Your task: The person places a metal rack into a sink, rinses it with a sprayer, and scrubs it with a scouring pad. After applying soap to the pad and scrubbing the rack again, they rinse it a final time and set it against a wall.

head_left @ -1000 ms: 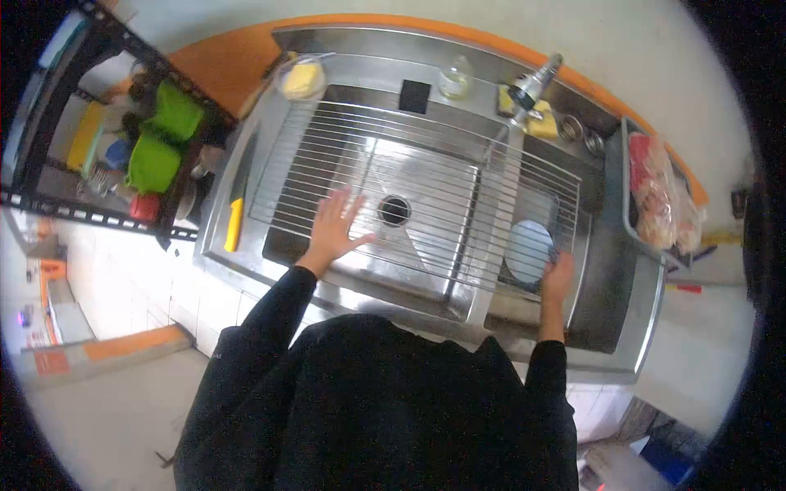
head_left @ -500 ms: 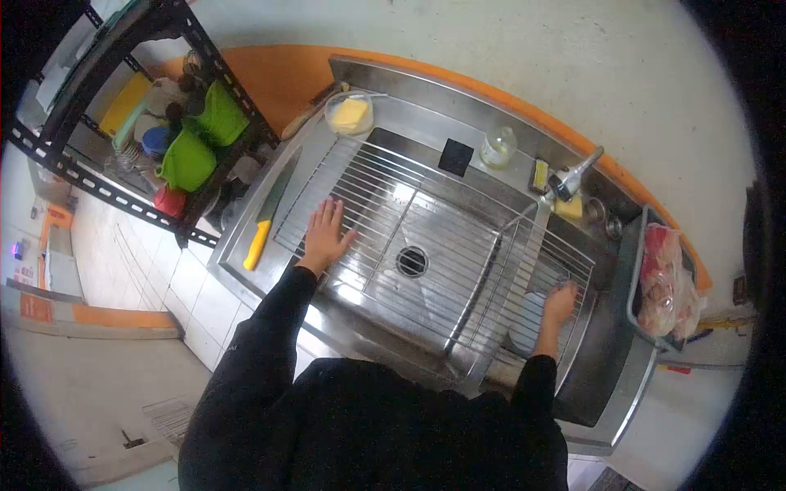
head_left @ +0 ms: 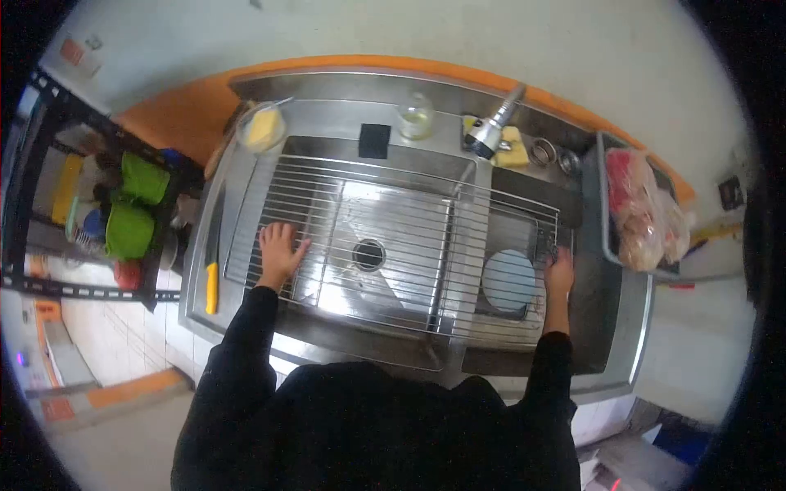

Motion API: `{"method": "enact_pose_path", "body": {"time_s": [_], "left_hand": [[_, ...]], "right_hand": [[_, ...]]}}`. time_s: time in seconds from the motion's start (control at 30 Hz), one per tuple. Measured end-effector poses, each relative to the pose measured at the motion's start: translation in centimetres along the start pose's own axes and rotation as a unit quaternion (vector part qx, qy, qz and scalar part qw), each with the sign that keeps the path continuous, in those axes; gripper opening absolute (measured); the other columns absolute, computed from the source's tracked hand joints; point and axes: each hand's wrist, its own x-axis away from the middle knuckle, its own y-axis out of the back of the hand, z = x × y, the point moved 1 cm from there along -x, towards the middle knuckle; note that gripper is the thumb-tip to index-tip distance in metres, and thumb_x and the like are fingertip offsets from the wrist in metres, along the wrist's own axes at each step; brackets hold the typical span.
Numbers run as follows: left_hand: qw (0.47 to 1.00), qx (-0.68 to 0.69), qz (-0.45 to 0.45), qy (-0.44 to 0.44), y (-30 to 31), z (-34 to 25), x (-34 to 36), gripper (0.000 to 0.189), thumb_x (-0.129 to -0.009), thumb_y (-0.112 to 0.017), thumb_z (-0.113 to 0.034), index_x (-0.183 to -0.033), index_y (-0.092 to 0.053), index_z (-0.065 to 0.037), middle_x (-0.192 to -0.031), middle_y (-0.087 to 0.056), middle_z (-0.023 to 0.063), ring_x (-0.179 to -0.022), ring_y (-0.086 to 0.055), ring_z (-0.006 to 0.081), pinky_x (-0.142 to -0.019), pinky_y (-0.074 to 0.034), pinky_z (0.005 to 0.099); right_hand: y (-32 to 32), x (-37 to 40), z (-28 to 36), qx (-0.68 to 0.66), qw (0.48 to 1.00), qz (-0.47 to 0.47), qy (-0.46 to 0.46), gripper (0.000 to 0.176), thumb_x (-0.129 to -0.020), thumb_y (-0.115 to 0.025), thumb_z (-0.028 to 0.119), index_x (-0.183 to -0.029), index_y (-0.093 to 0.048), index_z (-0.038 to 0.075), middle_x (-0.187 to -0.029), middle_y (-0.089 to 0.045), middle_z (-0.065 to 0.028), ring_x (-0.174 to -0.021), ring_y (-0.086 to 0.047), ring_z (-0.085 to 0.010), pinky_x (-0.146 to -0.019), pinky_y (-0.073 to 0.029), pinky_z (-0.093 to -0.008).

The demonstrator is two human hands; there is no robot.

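Observation:
A large wire rack lies across the steel sink, spanning both basins. My left hand rests on the rack's left part with its fingers spread. At the rack's right edge, my right hand is closed with its fingers curled round the edge wires; the fingertips are partly hard to make out. Beneath the rack, a round pale blue thing, like a plate or lid, sits in the right basin. The drain shows through the wires in the left basin.
A yellow-handled knife lies on the left ledge. Along the back stand a tub with a yellow sponge, a black square, a glass jar and the faucet. A grey bin holds bagged items; a shelf stands left.
The view has turned and shifted, so the sink appears more level. My right hand has moved from over the rack's wires to its right edge. My left hand stays on the rack.

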Motion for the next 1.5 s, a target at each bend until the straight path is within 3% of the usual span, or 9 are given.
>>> {"method": "enact_pose_path", "body": {"time_s": [0.23, 0.37, 0.47, 0.53, 0.83, 1.0, 1.1, 1.2, 1.5], "left_hand": [[0.999, 0.004, 0.034, 0.014, 0.8, -0.4, -0.8, 0.039, -0.082, -0.060, -0.041, -0.095, -0.055, -0.004, -0.097, -0.053, 0.0138, -0.099, -0.047, 0.0344, -0.090, -0.033, 0.0505], [0.992, 0.108, 0.005, 0.066, 0.4, 1.3, -0.7, 0.024, -0.085, -0.060, -0.025, -0.088, -0.058, -0.002, -0.097, -0.056, 0.0154, -0.097, -0.051, 0.0366, -0.087, -0.039, 0.0462], [0.987, 0.103, -0.087, 0.083, -0.9, 3.9, 0.2, 0.014, -0.086, -0.058, -0.015, -0.089, -0.061, -0.002, -0.100, -0.059, 0.0163, -0.103, -0.052, 0.0382, -0.089, -0.042, 0.0439], [0.990, 0.102, -0.013, 0.094, 0.6, 5.8, -0.1, 0.015, -0.086, -0.057, -0.013, -0.096, -0.064, -0.004, -0.101, -0.061, 0.0159, -0.107, -0.054, 0.0373, -0.091, -0.043, 0.0446], [0.999, 0.022, 0.033, -0.028, 2.6, 5.7, -1.3, 0.011, -0.079, -0.059, -0.009, -0.089, -0.064, -0.006, -0.091, -0.063, 0.0111, -0.084, -0.059, 0.0334, -0.074, -0.048, 0.0436], [0.992, 0.048, 0.085, -0.076, 2.2, 2.1, -1.6, 0.016, -0.074, -0.060, -0.009, -0.089, -0.063, -0.006, -0.088, -0.062, 0.0094, -0.082, -0.058, 0.0323, -0.071, -0.048, 0.0435], [0.988, 0.137, 0.064, 0.016, 1.7, 3.4, -0.9, 0.015, -0.076, -0.059, -0.009, -0.090, -0.063, -0.007, -0.090, -0.062, 0.0089, -0.083, -0.058, 0.0322, -0.073, -0.048, 0.0436], [0.997, 0.054, -0.002, -0.055, 3.2, 4.1, -0.9, 0.014, -0.077, -0.059, -0.010, -0.091, -0.063, -0.008, -0.092, -0.062, 0.0098, -0.087, -0.058, 0.0322, -0.075, -0.048, 0.0436], [0.984, 0.003, 0.106, 0.142, 3.0, 2.9, -0.6, 0.025, -0.087, -0.053, -0.015, -0.108, -0.057, -0.002, -0.111, -0.059, 0.0170, -0.105, -0.054, 0.0378, -0.089, -0.046, 0.0447]], "right_hand": [[0.4, 1.3, 10.1, -0.050, 0.997, 0.026, 0.055, 0.026, -0.082, -0.063, 0.020, -0.101, -0.056, 0.003, -0.105, -0.058, -0.0190, -0.096, -0.057, -0.0400, -0.082, -0.046, -0.0462], [3.1, -4.9, 13.1, -0.217, 0.969, -0.115, -0.012, 0.035, -0.081, -0.066, 0.018, -0.108, -0.051, 0.002, -0.108, -0.057, -0.0196, -0.102, -0.057, -0.0372, -0.087, -0.044, -0.0424], [1.5, -13.0, 9.7, -0.230, 0.944, -0.213, -0.103, 0.045, -0.079, -0.068, 0.017, -0.113, -0.044, 0.000, -0.110, -0.054, -0.0202, -0.108, -0.053, -0.0368, -0.090, -0.041, -0.0423], [-0.2, -18.1, 6.9, -0.177, 0.953, -0.216, -0.122, 0.053, -0.079, -0.069, 0.017, -0.121, -0.043, -0.001, -0.120, -0.051, -0.0238, -0.115, -0.048, -0.0377, -0.096, -0.038, -0.0428], [-4.1, -22.3, 3.7, -0.126, 0.986, -0.102, -0.040, 0.056, -0.081, -0.059, 0.007, -0.133, -0.041, 0.000, -0.137, -0.043, -0.0220, -0.128, -0.039, -0.0376, -0.106, -0.032, -0.0419], [0.3, -18.4, 15.0, -0.075, 0.940, -0.147, 0.298, 0.046, -0.081, -0.047, -0.001, -0.127, -0.047, -0.004, -0.128, -0.050, -0.0244, -0.117, -0.049, -0.0393, -0.101, -0.039, -0.0428], [-1.5, -19.4, 16.6, -0.089, 0.962, -0.045, 0.254, 0.038, -0.081, -0.050, -0.002, -0.120, -0.052, -0.003, -0.120, -0.055, -0.0222, -0.111, -0.053, -0.0382, -0.095, -0.042, -0.0432], [-0.3, -19.5, 18.6, 0.003, 0.985, 0.109, 0.134, 0.035, -0.084, -0.047, 0.003, -0.118, -0.054, -0.004, -0.120, -0.054, -0.0222, -0.108, -0.054, -0.0380, -0.091, -0.045, -0.0430], [-10.2, -13.9, 13.7, 0.065, 0.959, -0.176, 0.211, 0.040, -0.089, -0.044, 0.010, -0.127, -0.051, -0.001, -0.132, -0.049, -0.0200, -0.121, -0.046, -0.0376, -0.100, -0.040, -0.0458]]}}
